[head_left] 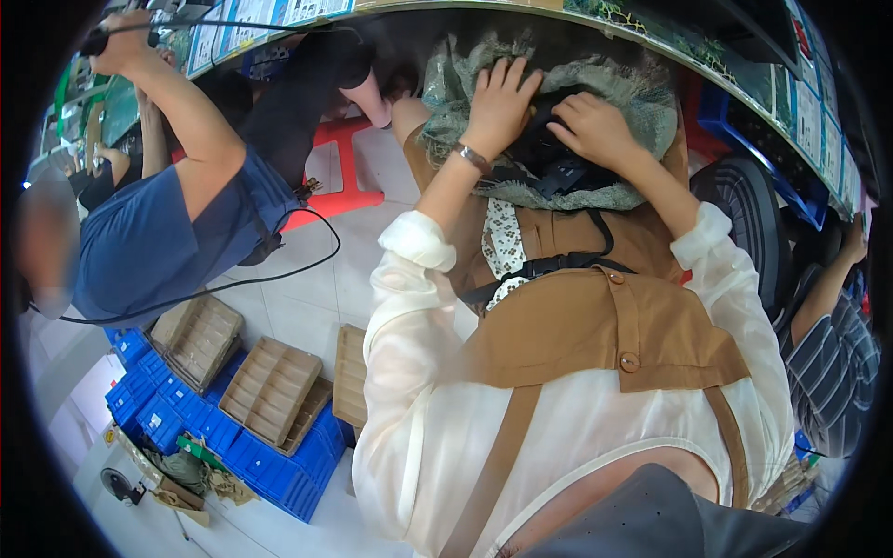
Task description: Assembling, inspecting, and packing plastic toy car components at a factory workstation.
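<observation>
A grey-green woven sack [446,93] lies open across my lap, its rim crumpled. Inside it are black items [563,172], which look like plastic parts but are too dark to name. My left hand [502,104], with a bracelet at the wrist, rests at the sack's mouth with its fingers spread. Beside it my right hand [595,130] lies over the black items, fingers apart and slightly bent. Neither hand visibly holds anything, though the right fingertips are partly hidden.
A workbench edge [642,37] runs beyond the sack. At left a person in a blue shirt [177,232] raises an arm near a red stool [344,172]. Blue crates [288,474] with brown divided trays [270,391] stand lower left. Another person in a striped shirt [837,372] is at right.
</observation>
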Demonstrator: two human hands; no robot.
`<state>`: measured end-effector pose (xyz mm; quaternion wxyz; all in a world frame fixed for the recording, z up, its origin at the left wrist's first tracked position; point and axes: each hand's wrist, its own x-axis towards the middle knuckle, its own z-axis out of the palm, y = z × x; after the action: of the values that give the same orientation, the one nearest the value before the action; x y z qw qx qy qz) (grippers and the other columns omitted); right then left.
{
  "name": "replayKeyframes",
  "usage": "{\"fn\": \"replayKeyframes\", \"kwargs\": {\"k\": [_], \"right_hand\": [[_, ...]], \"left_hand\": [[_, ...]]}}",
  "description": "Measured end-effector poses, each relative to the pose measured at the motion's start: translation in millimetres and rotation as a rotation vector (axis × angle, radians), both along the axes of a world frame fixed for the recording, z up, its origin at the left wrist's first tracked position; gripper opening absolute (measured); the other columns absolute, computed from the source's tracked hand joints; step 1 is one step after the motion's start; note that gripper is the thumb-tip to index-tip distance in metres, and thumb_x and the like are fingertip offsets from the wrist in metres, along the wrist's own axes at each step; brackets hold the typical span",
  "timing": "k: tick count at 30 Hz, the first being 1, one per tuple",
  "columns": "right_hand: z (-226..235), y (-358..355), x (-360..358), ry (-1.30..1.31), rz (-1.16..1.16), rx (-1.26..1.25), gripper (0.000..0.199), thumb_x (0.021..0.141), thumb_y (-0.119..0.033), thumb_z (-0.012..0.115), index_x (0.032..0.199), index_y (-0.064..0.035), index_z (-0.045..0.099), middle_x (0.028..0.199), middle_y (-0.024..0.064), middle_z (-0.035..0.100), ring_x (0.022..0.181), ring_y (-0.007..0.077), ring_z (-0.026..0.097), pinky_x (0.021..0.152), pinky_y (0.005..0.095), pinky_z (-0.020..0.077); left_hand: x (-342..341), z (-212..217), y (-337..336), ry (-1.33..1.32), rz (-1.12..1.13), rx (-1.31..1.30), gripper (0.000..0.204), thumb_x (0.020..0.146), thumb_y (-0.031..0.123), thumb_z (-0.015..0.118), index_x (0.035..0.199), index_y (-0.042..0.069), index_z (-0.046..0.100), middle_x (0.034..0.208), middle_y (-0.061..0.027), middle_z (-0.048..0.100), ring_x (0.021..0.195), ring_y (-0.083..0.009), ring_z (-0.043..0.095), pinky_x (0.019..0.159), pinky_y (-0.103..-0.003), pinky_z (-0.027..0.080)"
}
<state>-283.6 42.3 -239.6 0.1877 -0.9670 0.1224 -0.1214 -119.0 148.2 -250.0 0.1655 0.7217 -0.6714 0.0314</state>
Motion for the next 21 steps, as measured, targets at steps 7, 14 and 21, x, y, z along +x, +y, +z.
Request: {"fn": "replayKeyframes", "kwargs": {"k": [7,14,21], "right_hand": [[-8.2,3.4,-0.2,0.381,0.107,0.175,0.049,0.084,-0.051,0.047,0.106,-0.0084,0.058,0.094,0.013,0.055,0.091,0.0307,0.054,0.08,0.0417,0.0403],[-14.9,9.1,-31.0,0.17,0.056,0.202,0.027,0.087,-0.024,0.051,0.107,-0.0063,0.055,0.112,0.0143,0.046,0.104,0.0328,0.047,0.088,0.0413,0.0388],[1.2,-25.7,21.3,-0.121,-0.237,-0.079,0.063,0.08,-0.007,0.055,0.136,-0.0126,0.027,0.134,0.0199,0.032,0.115,0.0405,0.039,0.093,0.0422,0.039]], "left_hand": [[39.4,-20.0,-17.3,-0.068,0.086,0.189,0.029,0.075,0.019,0.062,0.103,0.018,0.058,0.092,-0.0073,0.061,0.093,-0.0238,0.055,0.084,-0.045,0.036],[79.0,17.3,-24.4,1.124,0.638,-0.612,0.008,0.085,0.008,0.048,0.087,0.003,0.054,0.068,-0.0126,0.058,0.058,-0.0254,0.057,0.055,-0.035,0.045],[20.6,35.3,-6.8,0.001,0.12,-0.218,0.047,0.066,0.025,0.067,0.109,0.012,0.054,0.099,-0.006,0.055,0.1,-0.0265,0.049,0.089,-0.046,0.032]]}}
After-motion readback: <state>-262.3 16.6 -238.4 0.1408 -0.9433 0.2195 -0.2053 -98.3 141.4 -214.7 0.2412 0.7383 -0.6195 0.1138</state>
